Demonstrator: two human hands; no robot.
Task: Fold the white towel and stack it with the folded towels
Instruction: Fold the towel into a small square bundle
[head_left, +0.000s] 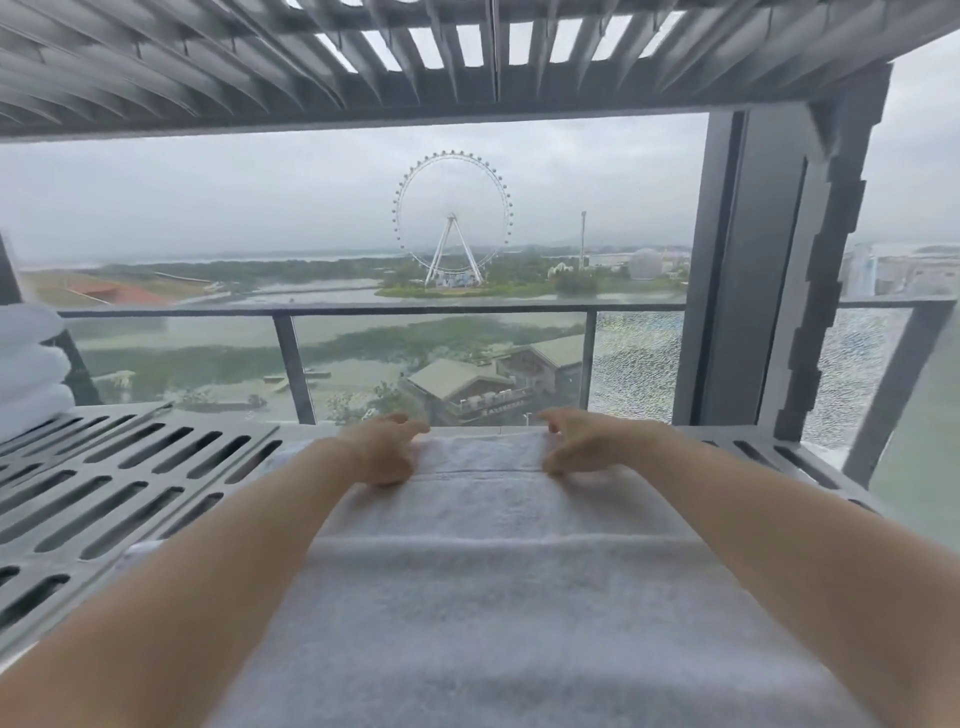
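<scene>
Towel: white towel (498, 597) lies lengthwise on slatted shelf (130, 493).
Grip: my left hand (387, 449) and right hand (582, 441) pinch its far edge, fingers curled.
Progress: 1 fold ridge shows; more folding, then stacking, left.
Stack: folded towels (28, 364), far left, well apart.

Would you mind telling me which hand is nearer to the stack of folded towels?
Left. The left hand grips the far edge of the white towel, with the folded towels away to its left; the right hand grips the same edge farther right.
</scene>
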